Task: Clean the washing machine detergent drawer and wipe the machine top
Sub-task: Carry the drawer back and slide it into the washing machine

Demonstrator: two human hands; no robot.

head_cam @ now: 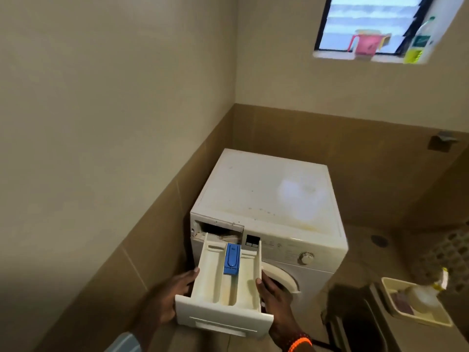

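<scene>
The left hand (167, 298) is gripping the left wall of the detergent drawer (225, 283), fingers curled round it, and the right hand (272, 293) is clasping the right wall, so one drawer is hanging clear of its slot (218, 231) in front of the one washing machine (269, 212). Its three compartments (one under a blue insert (232, 259)) are looking yellowed; cleaning seems barely begun. The machine top (266, 189) is showing stains, unwiped. One tray (416, 303) is sitting far right.

Daylight from the window (368, 24) lit the dim room softly; glare pooled on the machine top (269, 189), edges were bowed and blurred.
</scene>
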